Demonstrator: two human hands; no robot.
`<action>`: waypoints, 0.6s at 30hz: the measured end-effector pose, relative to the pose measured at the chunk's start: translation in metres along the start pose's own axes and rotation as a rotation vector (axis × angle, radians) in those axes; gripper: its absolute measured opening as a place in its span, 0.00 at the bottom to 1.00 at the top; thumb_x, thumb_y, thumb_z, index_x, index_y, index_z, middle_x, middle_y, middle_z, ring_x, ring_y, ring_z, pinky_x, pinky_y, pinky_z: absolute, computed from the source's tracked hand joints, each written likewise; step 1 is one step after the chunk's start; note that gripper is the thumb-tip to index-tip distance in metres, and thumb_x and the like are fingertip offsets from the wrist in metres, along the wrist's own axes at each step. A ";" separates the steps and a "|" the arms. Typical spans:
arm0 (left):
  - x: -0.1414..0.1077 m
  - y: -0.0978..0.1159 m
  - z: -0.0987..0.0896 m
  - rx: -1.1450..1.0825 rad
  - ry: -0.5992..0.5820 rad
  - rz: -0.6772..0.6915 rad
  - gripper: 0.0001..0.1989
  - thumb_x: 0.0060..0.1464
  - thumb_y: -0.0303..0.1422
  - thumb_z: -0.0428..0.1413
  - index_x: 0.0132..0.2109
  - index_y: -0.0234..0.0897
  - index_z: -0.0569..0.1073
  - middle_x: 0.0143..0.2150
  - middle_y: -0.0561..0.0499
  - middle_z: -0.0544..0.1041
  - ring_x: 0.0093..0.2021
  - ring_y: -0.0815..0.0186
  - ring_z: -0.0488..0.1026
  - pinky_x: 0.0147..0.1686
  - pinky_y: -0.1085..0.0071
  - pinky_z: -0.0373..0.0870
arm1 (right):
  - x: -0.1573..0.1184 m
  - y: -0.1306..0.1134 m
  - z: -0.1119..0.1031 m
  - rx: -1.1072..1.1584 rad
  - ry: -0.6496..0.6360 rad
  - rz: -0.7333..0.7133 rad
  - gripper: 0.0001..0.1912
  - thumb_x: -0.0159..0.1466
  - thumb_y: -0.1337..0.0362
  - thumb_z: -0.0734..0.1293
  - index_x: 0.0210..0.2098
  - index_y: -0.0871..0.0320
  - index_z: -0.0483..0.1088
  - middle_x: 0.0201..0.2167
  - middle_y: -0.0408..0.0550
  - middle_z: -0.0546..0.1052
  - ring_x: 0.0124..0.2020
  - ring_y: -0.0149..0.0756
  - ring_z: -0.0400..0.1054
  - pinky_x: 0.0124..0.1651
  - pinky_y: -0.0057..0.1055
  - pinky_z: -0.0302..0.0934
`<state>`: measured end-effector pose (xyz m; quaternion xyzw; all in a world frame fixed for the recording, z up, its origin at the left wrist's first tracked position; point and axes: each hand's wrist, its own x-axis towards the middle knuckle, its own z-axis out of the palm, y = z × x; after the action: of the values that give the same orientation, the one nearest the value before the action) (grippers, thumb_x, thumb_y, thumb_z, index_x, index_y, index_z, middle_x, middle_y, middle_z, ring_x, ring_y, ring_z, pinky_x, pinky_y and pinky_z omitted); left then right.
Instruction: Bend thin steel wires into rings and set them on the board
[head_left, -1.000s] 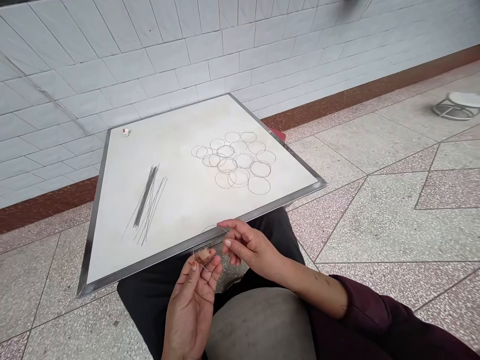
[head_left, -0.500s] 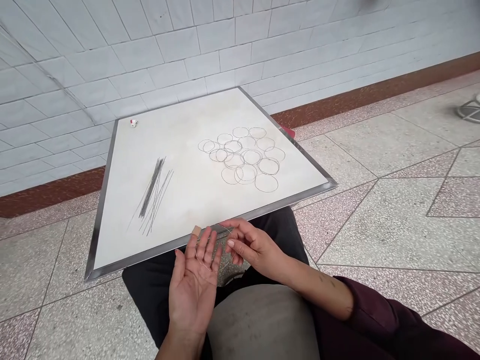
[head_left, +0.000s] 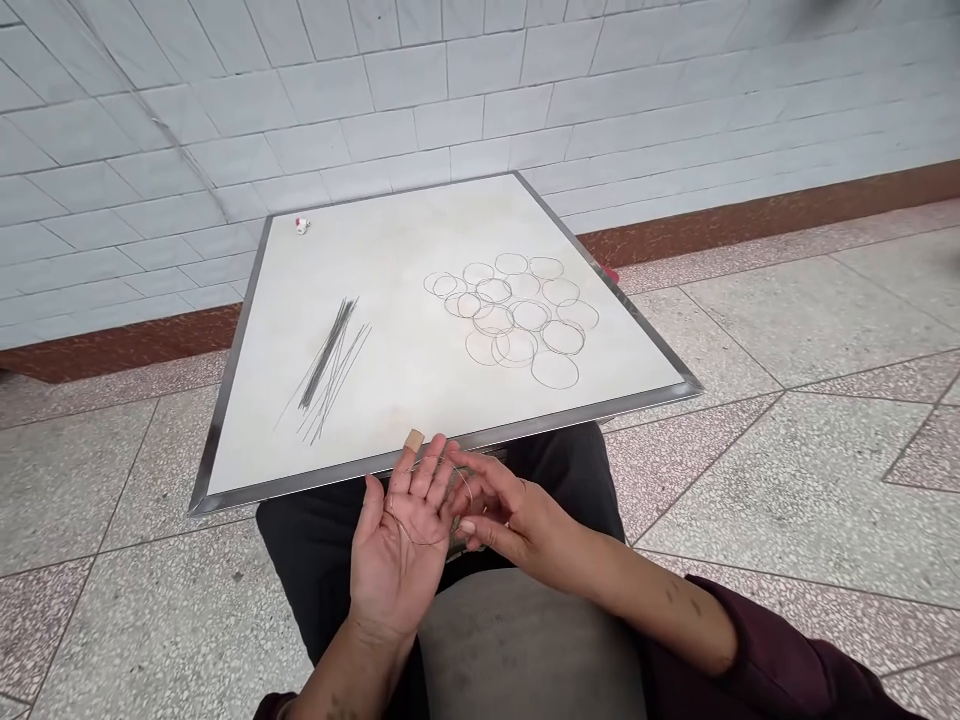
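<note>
My left hand (head_left: 405, 540) lies palm up below the table's near edge, fingers spread, with tape round one fingertip. A thin wire ring (head_left: 411, 541) rests across its palm and fingers. At the ring's right side is my right hand (head_left: 510, 510), its thumb and fingers curved round the wire. On the white table (head_left: 397, 400), many wire rings (head_left: 555, 370) lie overlapping at the right. A bundle of straight wires (head_left: 328, 355) lies at the left, with several loose ones beside it.
A small white and red object (head_left: 302, 226) sits at the table's far left corner. The metal-edged table stands against a tiled wall (head_left: 412, 80). My dark-trousered legs are under its near edge. Something red shows beyond the right edge.
The view has shifted, so the table appears further right. My left hand is now closer to my right hand, and the ring lies lower across its palm. My right hand's fingers have spread a little.
</note>
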<state>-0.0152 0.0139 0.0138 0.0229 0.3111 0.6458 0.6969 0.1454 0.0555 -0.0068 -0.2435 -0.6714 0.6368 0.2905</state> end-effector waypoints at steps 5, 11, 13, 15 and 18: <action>-0.001 0.005 -0.007 -0.063 -0.071 -0.048 0.30 0.63 0.50 0.44 0.65 0.39 0.66 0.66 0.41 0.67 0.68 0.52 0.57 0.64 0.54 0.54 | -0.007 -0.007 -0.009 -0.303 0.057 -0.026 0.29 0.68 0.64 0.65 0.65 0.50 0.52 0.43 0.48 0.74 0.36 0.32 0.71 0.40 0.32 0.70; -0.003 0.013 -0.009 -0.062 -0.165 -0.140 0.40 0.58 0.60 0.41 0.62 0.34 0.69 0.68 0.36 0.64 0.70 0.45 0.52 0.62 0.42 0.53 | -0.010 0.000 -0.018 -0.440 0.284 -0.172 0.17 0.69 0.64 0.63 0.57 0.50 0.63 0.34 0.46 0.74 0.33 0.34 0.69 0.36 0.31 0.68; -0.003 0.014 -0.010 -0.048 -0.189 -0.176 0.42 0.56 0.62 0.40 0.61 0.33 0.69 0.68 0.35 0.63 0.71 0.44 0.49 0.62 0.40 0.53 | -0.010 0.002 -0.019 -0.490 0.303 -0.213 0.14 0.69 0.66 0.64 0.54 0.50 0.67 0.35 0.47 0.74 0.33 0.34 0.69 0.36 0.31 0.68; -0.003 0.014 -0.011 -0.036 -0.217 -0.218 0.43 0.55 0.63 0.39 0.61 0.33 0.70 0.69 0.34 0.62 0.71 0.44 0.46 0.62 0.40 0.52 | -0.009 0.003 -0.020 -0.524 0.308 -0.268 0.12 0.68 0.67 0.64 0.51 0.51 0.70 0.35 0.47 0.74 0.34 0.35 0.69 0.37 0.32 0.68; -0.001 0.011 -0.015 -0.042 -0.270 -0.286 0.45 0.56 0.63 0.38 0.62 0.31 0.68 0.68 0.32 0.62 0.71 0.44 0.46 0.62 0.40 0.49 | -0.005 0.000 -0.019 -0.596 0.315 -0.421 0.09 0.68 0.68 0.65 0.46 0.52 0.73 0.35 0.47 0.75 0.37 0.35 0.69 0.40 0.33 0.67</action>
<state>-0.0322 0.0095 0.0069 0.0505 0.2014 0.5377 0.8172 0.1624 0.0661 -0.0066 -0.2690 -0.8093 0.2952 0.4308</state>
